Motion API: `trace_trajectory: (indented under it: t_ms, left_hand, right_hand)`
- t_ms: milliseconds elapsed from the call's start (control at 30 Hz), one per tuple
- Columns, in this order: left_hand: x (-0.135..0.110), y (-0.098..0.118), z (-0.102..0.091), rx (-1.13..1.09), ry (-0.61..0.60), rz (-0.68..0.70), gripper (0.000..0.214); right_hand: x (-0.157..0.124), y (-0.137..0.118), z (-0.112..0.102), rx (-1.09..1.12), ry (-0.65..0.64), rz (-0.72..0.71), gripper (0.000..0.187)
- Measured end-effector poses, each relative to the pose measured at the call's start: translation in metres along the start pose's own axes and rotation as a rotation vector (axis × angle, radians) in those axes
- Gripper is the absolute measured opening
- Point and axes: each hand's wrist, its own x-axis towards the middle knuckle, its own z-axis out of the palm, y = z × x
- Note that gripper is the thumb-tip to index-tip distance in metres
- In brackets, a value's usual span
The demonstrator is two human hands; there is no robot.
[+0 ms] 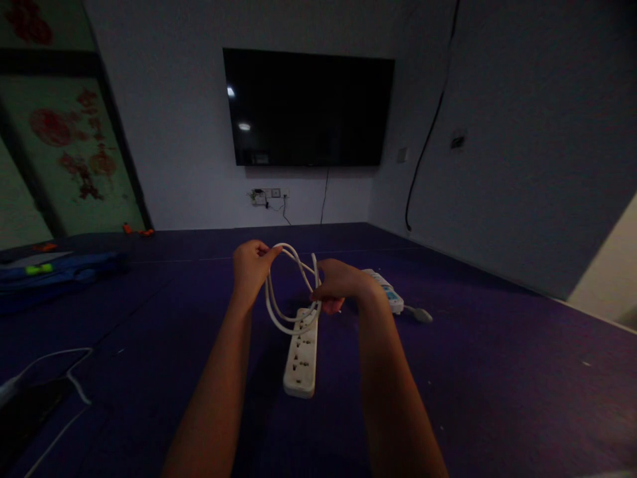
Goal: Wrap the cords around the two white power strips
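A white power cord [283, 325] hangs in loose loops between my two hands. My left hand [253, 265] pinches the top left of the coil between thumb and fingers. On the coil's right side, my right hand [337, 282] is closed around the cord, with a short length sticking up above the thumb. Below the loops a white power strip [301, 358] lies lengthwise on the purple floor, its far end partly covered by the cord. Where the cord joins the strip is hidden.
Behind my right wrist lies a second white power strip [393, 297] with a plug [422, 315] beside it. A thin white cable [74, 378] and a dark flat object [32, 418] are at lower left. Blue fabric [74, 269] lies farther left. A television [308, 109] hangs on the wall.
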Motion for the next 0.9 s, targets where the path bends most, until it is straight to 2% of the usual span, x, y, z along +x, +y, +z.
trace_trajectory:
  t_ms: [67,167,233,300,367,433,500,533,600,667,700,800,900]
  left_hand:
    - [-0.001,0.005,-0.002,0.021,-0.020,0.070,0.031]
    - [-0.003,0.014,-0.006,0.075,-0.053,0.177,0.028]
    - [-0.005,0.019,-0.008,0.112,-0.055,0.228,0.026]
    - [-0.006,0.023,-0.009,0.143,-0.032,0.270,0.023]
    - [-0.007,0.024,-0.008,0.156,-0.017,0.309,0.020]
    - [-0.007,0.025,-0.006,0.136,-0.022,0.337,0.020]
    - [-0.007,0.025,-0.003,0.092,-0.031,0.370,0.021]
    - [-0.006,0.025,-0.001,0.064,-0.033,0.392,0.020]
    - [-0.007,0.025,0.003,0.007,-0.038,0.440,0.019]
    - [-0.007,0.026,0.006,-0.033,-0.057,0.483,0.018]
    - [-0.007,0.027,0.007,-0.045,-0.068,0.501,0.019]
    - [-0.007,0.026,0.009,-0.078,-0.106,0.523,0.026]
    - [-0.006,0.021,0.013,-0.129,-0.155,0.469,0.042]
  right_hand:
    - [0.005,-0.002,0.003,-0.073,-0.057,0.061,0.008]
    - [0.004,-0.003,0.002,-0.105,-0.076,0.099,0.019]
    - [0.000,-0.003,-0.003,-0.106,-0.023,0.114,0.031]
    - [-0.005,0.000,-0.010,-0.113,0.079,0.096,0.040]
    - [-0.008,0.003,-0.018,-0.153,0.242,0.010,0.042]
    - [-0.007,0.008,-0.025,-0.217,0.444,-0.121,0.031]
    - [-0.001,0.013,-0.028,-0.252,0.572,-0.245,0.019]
    - [0.003,0.015,-0.027,-0.249,0.566,-0.305,0.024]
    - [0.013,0.018,-0.022,-0.225,0.430,-0.430,0.028]
    - [0.025,0.019,-0.014,-0.211,0.293,-0.512,0.019]
    - [0.030,0.018,-0.010,-0.214,0.269,-0.518,0.014]
    - [0.042,0.016,0.000,-0.233,0.318,-0.488,0.011]
    - [0.047,0.014,0.002,-0.222,0.403,-0.464,0.016]
